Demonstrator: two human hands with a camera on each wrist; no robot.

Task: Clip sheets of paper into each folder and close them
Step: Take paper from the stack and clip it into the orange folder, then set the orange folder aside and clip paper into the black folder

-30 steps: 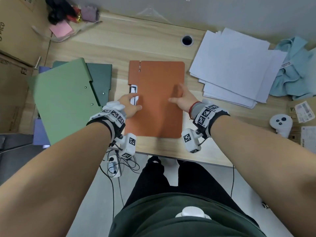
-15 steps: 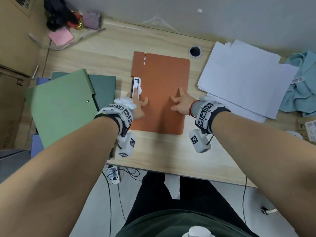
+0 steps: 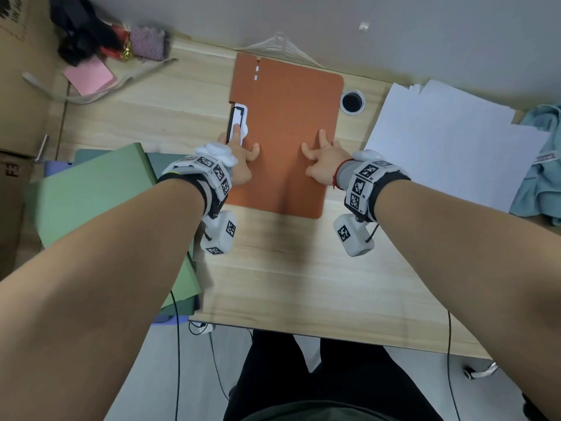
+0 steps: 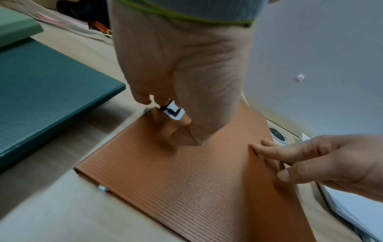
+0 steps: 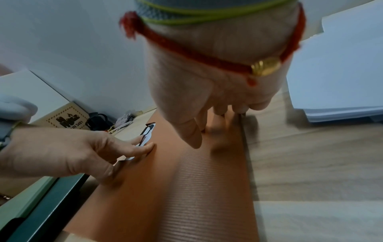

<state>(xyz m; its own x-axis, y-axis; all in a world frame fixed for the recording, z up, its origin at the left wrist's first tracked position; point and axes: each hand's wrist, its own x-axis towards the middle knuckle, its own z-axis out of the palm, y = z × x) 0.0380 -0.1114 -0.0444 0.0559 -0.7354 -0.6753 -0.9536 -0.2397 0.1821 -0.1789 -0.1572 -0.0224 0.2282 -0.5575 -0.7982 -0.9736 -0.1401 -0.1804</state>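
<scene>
Orange folder (image 3: 288,132) has slid farther back under both hands.

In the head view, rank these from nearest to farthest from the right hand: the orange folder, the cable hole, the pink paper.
From the right hand:
1. Orange folder, under its fingers.
2. Cable hole, just beyond the hand, beside the folder's right edge.
3. Pink paper, far left rear of the desk.

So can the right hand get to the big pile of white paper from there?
Probably yes. The right hand rests on the orange folder, holding nothing, and the white paper stack lies just to its right on the desk, with nothing between them.
</scene>
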